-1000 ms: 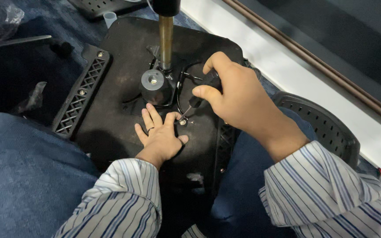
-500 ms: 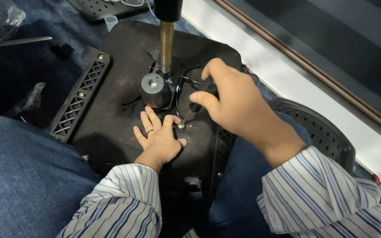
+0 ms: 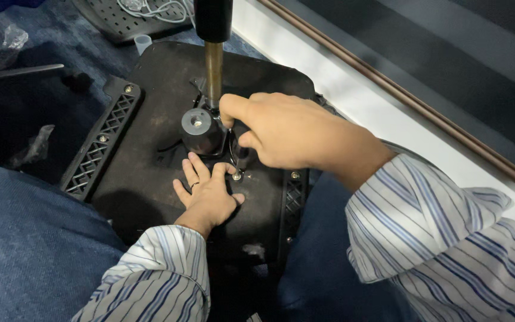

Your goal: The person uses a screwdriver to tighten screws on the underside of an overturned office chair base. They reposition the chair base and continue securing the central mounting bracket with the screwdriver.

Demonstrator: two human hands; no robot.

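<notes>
Head view: right hand [image 3: 287, 134] is curled tight round a dark-handled screwdriver [image 3: 242, 152], fingers fully closed over the handle so that only its lower end and thin shaft show. The tip comes down onto a small silver screw [image 3: 236, 176] set in the black, matte, rounded-square underside of a chair seat [image 3: 150, 179]. Left hand [image 3: 207, 194] lies flat and open on that dusty panel, gripping nothing; its fingers are spread, a dark ring on one, and the forefinger tip lies just beside the screw, so the screw sits between the two hands. Just above the left fingertips stands a grey round plastic knob [image 3: 198, 128], and behind it a brass-coloured metal cylinder [image 3: 213, 71] rises upright. Black lattice-patterned plastic brackets [image 3: 99, 140] flank the panel. Sleeves are striped cloth.
</notes>
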